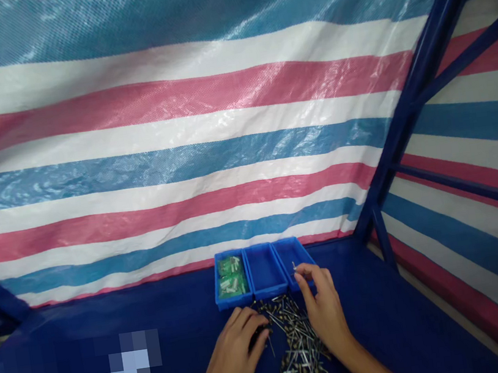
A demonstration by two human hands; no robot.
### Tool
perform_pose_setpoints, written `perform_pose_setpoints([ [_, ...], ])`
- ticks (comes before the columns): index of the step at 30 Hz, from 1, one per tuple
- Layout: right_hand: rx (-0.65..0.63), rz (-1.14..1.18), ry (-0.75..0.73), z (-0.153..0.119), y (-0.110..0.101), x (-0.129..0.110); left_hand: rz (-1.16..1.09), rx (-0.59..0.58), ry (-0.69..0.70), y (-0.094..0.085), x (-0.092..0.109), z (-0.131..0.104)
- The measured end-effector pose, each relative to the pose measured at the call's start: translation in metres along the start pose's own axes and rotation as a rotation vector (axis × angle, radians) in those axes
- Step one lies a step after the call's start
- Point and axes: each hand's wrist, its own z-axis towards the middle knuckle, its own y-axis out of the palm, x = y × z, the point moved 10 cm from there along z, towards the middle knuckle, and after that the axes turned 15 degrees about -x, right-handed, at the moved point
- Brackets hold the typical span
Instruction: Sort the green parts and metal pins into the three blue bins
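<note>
My left hand (238,350) is curled at the left edge of a loose pile of thin metal pins with small brownish heads (301,343). One thin pin (272,347) shows at its thumb and fingertips, which look closed on it. Above the front of the right-hand blue bin (291,247), my right hand (325,308) pinches a small metal pin (294,266) between thumb and index finger. Most of that pin is hidden by the fingers. The middle blue bin (265,267) stands beside it, behind the pile.
The left blue bin (219,302) holds green packets with small pale pieces (231,275). All three bins stand side by side on a dark blue table (132,314). A striped tarp (180,159) hangs behind, and a blue metal frame post (400,122) rises at the right.
</note>
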Motion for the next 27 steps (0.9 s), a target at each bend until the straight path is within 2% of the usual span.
perform_pose_setpoints([
  [5, 0.019, -0.101, 0.007, 0.0032, -0.0075, 0.0012, 0.003, 0.001, 0.007, -0.0005, 0.0007, 0.0004],
  [15, -0.032, -0.267, -0.064, 0.006, -0.0016, -0.0047, -0.019, -0.002, 0.0, -0.0004, -0.0002, 0.001],
  [27, -0.049, -0.362, -0.017, 0.0075, 0.0002, -0.0008, -0.008, -0.031, -0.007, 0.0022, -0.0003, 0.0012],
])
